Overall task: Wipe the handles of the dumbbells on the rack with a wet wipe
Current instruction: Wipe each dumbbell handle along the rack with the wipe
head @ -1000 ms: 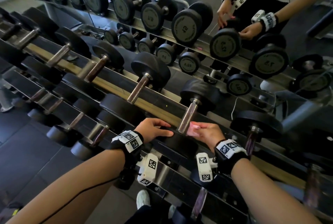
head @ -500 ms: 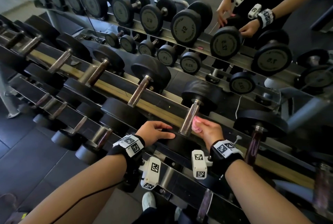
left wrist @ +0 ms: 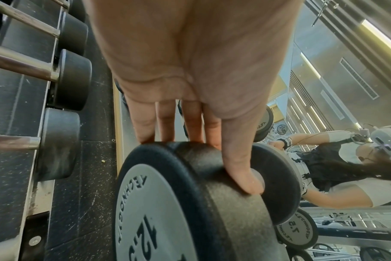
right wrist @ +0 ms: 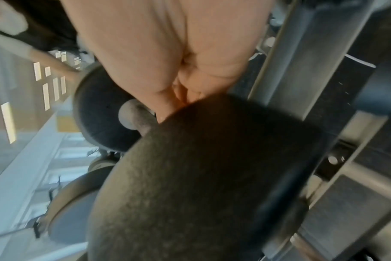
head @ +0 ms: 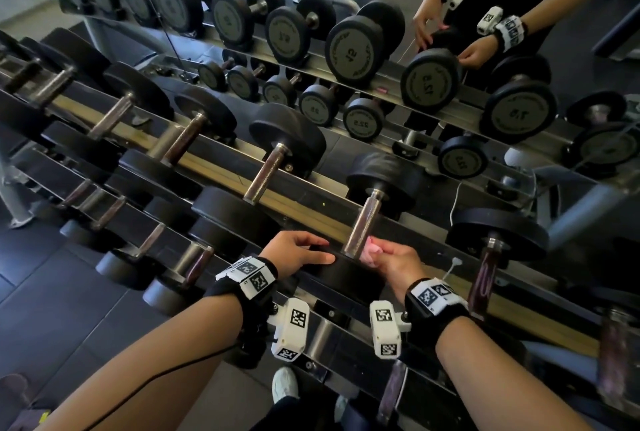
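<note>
Pink wet wipe, bunched in the right hand, presses the lower end of a steel dumbbell handle on the tiered rack before a mirror. Left wrist: the left hand lies flat, fingers straight, on the black rubber head. Right wrist: blurred, fingers curled behind that head.

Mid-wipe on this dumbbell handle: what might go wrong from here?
1. The pink wet wipe sits bunched at the near end of the handle; the upper stretch may get missed.
2. The left hand only rests on the near head, so the dumbbell might roll.
3. The right hand works close against that head and could get pinched.
</note>
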The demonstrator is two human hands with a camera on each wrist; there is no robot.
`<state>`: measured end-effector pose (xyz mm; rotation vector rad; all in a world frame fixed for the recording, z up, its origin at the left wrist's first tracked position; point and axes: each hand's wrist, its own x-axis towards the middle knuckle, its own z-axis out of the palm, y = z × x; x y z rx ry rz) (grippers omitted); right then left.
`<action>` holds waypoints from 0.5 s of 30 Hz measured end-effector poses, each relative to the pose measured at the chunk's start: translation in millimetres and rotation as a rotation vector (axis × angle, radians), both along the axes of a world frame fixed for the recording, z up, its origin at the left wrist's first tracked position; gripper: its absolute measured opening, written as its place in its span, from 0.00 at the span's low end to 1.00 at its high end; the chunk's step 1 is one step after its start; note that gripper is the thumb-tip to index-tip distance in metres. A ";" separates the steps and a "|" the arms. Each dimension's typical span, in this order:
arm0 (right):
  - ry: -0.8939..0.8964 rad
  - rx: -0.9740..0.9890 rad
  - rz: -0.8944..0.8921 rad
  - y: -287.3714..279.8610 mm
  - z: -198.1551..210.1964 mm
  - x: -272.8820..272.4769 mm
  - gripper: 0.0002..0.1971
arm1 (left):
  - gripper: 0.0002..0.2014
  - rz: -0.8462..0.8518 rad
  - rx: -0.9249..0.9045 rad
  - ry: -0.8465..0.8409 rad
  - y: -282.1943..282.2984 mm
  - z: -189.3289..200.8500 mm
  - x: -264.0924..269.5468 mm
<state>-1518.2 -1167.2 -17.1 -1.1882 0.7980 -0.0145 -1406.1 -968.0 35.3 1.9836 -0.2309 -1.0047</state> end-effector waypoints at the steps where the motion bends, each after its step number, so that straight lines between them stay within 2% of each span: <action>1: -0.011 -0.016 0.055 -1.7 1.4 -3.4 0.12 | 0.14 -0.005 0.003 0.003 -0.2 0.1 0.5; 3: 0.020 -0.044 0.096 -10.2 1.9 -1.2 0.12 | 0.14 -0.025 0.022 -0.007 -0.7 1.2 1.2; 6: 0.086 -0.134 0.062 -19.3 -2.0 11.4 0.17 | 0.14 -0.023 0.025 -0.010 -0.5 2.6 1.3; 8: 0.106 -0.186 0.102 -13.2 -5.2 17.8 0.15 | 0.14 -0.019 0.018 -0.007 -0.5 2.4 0.2; 10: 0.074 -0.095 0.134 -0.9 -6.6 18.8 0.12 | 0.14 -0.014 0.012 0.003 -0.2 1.8 -0.3; 12: 0.052 -0.054 0.151 6.8 -1.5 14.9 0.14 | 0.15 -0.008 0.002 0.012 0.5 0.3 0.1; 15: 0.058 -0.189 0.157 1.2 6.2 5.2 0.13 | 0.16 -0.011 -0.009 0.025 -0.4 -1.4 2.6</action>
